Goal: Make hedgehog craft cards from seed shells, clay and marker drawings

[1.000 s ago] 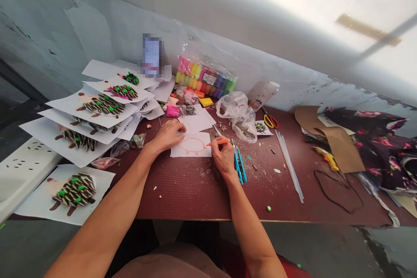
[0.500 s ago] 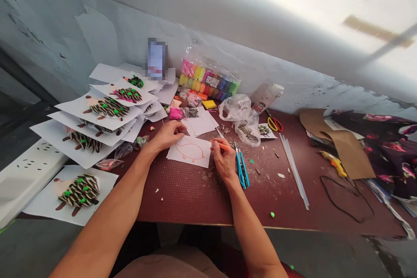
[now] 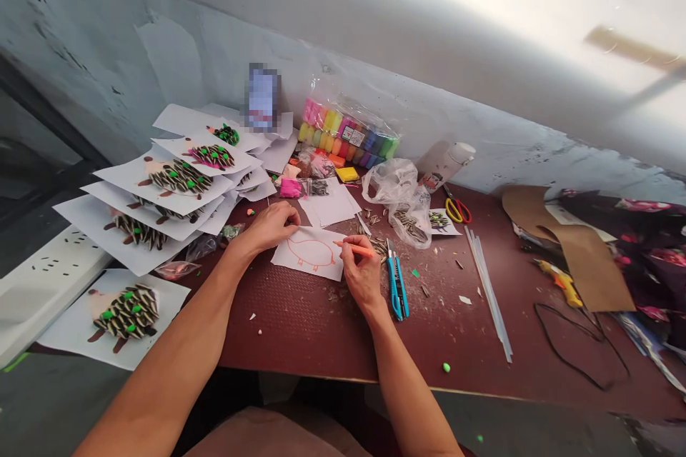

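A small white sheet of paper (image 3: 311, 255) bears an orange outline of a rounded animal body with little feet. My left hand (image 3: 277, 225) is closed at the sheet's upper left corner, its bent fingers pressing the paper down. In my right hand (image 3: 363, 270) is an orange pen (image 3: 354, 249), gripped between thumb and fingers. Its tip lies at the right end of the drawn outline. Close to my right hand lie a pair of blue-handled cutters (image 3: 397, 285) and loose striped seeds (image 3: 379, 248). More white paper (image 3: 331, 203) lies behind the drawing.
Left stands a stack of paper sheets (image 3: 121, 175) with seed-covered hedgehogs. Behind are packs of coloured clay (image 3: 348, 134), a plastic bag (image 3: 410, 218) and a white bottle (image 3: 447, 166). To the right lie scissors (image 3: 458, 209), glue sticks (image 3: 489, 293) and a yellow glue gun (image 3: 562, 283).
The pen has tilted and moved left, its tip now on the outline's right end. My right hand has shifted slightly left. The left hand still presses the paper; the view has turned a little.
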`<state>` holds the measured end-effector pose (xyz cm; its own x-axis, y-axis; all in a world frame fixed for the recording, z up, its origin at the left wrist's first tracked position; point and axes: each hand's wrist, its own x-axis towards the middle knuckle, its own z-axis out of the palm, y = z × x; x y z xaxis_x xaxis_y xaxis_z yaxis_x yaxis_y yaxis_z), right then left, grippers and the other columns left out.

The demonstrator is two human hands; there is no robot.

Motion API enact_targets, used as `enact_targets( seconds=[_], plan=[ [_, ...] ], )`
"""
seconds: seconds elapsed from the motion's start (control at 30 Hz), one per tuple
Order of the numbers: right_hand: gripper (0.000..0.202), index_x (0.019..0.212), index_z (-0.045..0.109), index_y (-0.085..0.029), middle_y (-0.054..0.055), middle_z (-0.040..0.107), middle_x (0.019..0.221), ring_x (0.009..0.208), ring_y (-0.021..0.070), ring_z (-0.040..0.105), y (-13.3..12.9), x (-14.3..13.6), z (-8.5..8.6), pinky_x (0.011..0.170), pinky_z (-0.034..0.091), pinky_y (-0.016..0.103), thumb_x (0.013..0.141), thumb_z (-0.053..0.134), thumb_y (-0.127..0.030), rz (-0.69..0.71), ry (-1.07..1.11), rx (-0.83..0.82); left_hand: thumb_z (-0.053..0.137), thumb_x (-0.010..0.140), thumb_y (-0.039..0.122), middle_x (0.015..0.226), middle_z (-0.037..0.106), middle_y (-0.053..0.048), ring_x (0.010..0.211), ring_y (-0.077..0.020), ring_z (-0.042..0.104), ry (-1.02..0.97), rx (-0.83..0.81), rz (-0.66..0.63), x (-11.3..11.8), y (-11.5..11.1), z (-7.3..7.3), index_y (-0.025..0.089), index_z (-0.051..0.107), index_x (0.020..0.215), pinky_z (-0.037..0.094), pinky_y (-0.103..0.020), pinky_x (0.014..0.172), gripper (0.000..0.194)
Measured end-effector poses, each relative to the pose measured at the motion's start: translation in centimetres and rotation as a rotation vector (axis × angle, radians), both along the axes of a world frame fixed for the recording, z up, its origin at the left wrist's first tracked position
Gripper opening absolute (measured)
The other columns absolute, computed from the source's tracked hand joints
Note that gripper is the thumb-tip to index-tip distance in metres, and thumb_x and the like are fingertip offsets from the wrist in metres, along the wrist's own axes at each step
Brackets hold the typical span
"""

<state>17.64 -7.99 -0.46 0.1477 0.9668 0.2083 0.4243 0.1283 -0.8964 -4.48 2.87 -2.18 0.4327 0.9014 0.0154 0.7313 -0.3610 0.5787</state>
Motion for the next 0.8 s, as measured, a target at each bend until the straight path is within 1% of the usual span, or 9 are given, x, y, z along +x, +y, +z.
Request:
enact_targets(
  seconds=[0.07,0.17,0.3,0.37,0.53,0.6,0.7,0.73,0.8],
  plan=[
    [0.033,0.079,0.072,-0.018,0.008,0.070,0.092,0.070,0.0158,0.063,0.0,-0.1,0.0,0.061,0.047,0.027,0.092,0.052,-0.041,0.015,0.023,0.008,0.055,0.078,0.022,0.090,0.070,-0.007,0.091,-0.0247,0.065,-0.011,0.015,0.006,0.0,-0.1,0.0,0.020,0.069,0.078,0.051,-0.034,0.082,0.014],
    [0.034,0.077,0.072,-0.018,0.007,0.068,0.087,0.068,0.0145,0.060,0.0,-0.2,0.0,0.059,0.045,0.026,0.093,0.054,-0.043,0.029,0.079,0.002,0.053,0.079,0.021,0.087,0.070,-0.006,0.084,-0.0227,0.064,-0.051,0.015,0.047,0.1,-0.2,0.1,0.019,0.066,0.080,0.048,-0.032,0.076,0.014],
    [0.035,0.076,0.073,-0.017,0.006,0.067,0.086,0.066,0.0131,0.058,0.2,-0.5,0.2,0.057,0.043,0.025,0.093,0.055,-0.042,0.030,0.149,-0.005,0.055,0.077,0.018,0.086,0.071,-0.003,0.077,-0.0202,0.063,-0.093,-0.003,0.118,0.5,-0.4,0.2,0.018,0.068,0.093,0.044,-0.029,0.068,0.020],
    [0.033,0.078,0.074,-0.017,0.006,0.068,0.088,0.066,0.0128,0.058,0.3,-0.7,0.6,0.057,0.043,0.025,0.092,0.056,-0.041,0.026,0.137,-0.002,0.056,0.076,0.015,0.087,0.071,-0.004,0.078,-0.0203,0.063,-0.089,0.021,0.137,0.7,-0.4,0.2,0.018,0.068,0.094,0.043,-0.029,0.067,0.023],
    [0.026,0.082,0.077,-0.019,0.003,0.071,0.083,0.062,0.0120,0.059,1.0,-1.8,1.7,0.057,0.044,0.024,0.090,0.059,-0.035,0.088,0.022,-0.020,0.056,0.077,0.014,0.085,0.071,-0.004,0.079,-0.0206,0.064,-0.060,0.011,0.120,1.0,-0.4,0.1,0.019,0.070,0.086,0.045,-0.030,0.071,0.017],
    [0.026,0.082,0.077,-0.019,0.003,0.071,0.082,0.063,0.0123,0.061,1.5,-2.5,1.4,0.058,0.045,0.024,0.090,0.057,-0.033,0.106,0.000,0.001,0.056,0.076,0.012,0.091,0.071,-0.005,0.082,-0.0212,0.065,-0.062,0.034,0.129,1.0,-0.4,0.1,0.018,0.071,0.090,0.047,-0.030,0.074,0.022],
    [0.027,0.079,0.077,-0.018,0.004,0.071,0.081,0.061,0.0122,0.059,2.0,-3.4,0.4,0.058,0.045,0.025,0.090,0.056,-0.032,0.124,-0.041,0.069,0.057,0.074,0.011,0.104,0.069,-0.008,0.090,-0.0225,0.065,-0.089,0.102,0.151,1.1,-0.5,0.2,0.018,0.073,0.099,0.051,-0.031,0.078,0.030],
    [0.027,0.081,0.077,-0.018,0.003,0.071,0.079,0.058,0.0121,0.058,2.1,-3.6,0.0,0.056,0.044,0.025,0.091,0.056,-0.032,0.111,-0.040,0.076,0.057,0.074,0.011,0.105,0.069,-0.008,0.092,-0.0227,0.066,-0.097,0.114,0.144,1.1,-0.5,0.2,0.018,0.074,0.099,0.051,-0.031,0.079,0.030],
    [0.029,0.080,0.077,-0.018,0.003,0.070,0.076,0.061,0.0135,0.060,2.2,-3.8,-0.8,0.057,0.045,0.025,0.093,0.055,-0.033,0.073,-0.035,0.093,0.057,0.077,0.011,0.101,0.070,-0.007,0.092,-0.0221,0.066,-0.100,0.098,0.104,1.1,-0.5,0.3,0.018,0.075,0.095,0.052,-0.031,0.081,0.026]
  ],
)
